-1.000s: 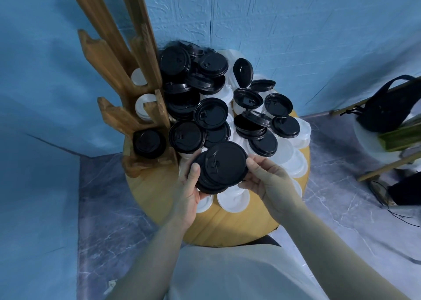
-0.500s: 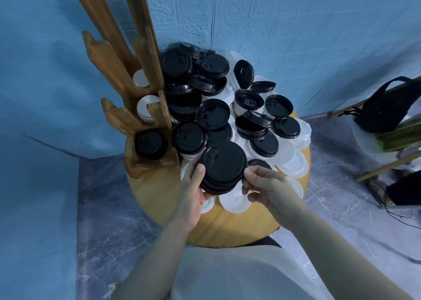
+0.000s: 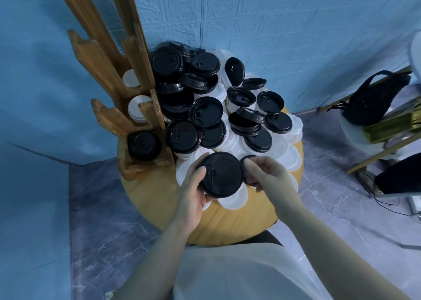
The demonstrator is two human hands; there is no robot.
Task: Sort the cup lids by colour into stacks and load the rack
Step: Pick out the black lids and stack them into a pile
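Note:
My left hand point(image 3: 192, 191) grips a stack of black lids point(image 3: 221, 174) just above the near side of the round wooden table point(image 3: 239, 222). My right hand point(image 3: 266, 174) pinches another black lid point(image 3: 247, 161) lying right beside the stack, mostly hidden by its fingers. A heap of black lids point(image 3: 205, 112) and white lids point(image 3: 284, 153) covers the far part of the table. The wooden rack point(image 3: 109, 115) stands at the left, with black lids point(image 3: 143, 145) in its lowest slot and white lids point(image 3: 139, 108) in the slots above.
Blue walls close in behind and to the left. A black bag point(image 3: 373, 96) rests on a stand at the right, with cables on the marble floor point(image 3: 337, 199) below it. My lap in light cloth fills the bottom of the view.
My right hand let go of the stack's right edge and moved down to a loose black lid beside it. The left hand lowered the stack slightly toward the table.

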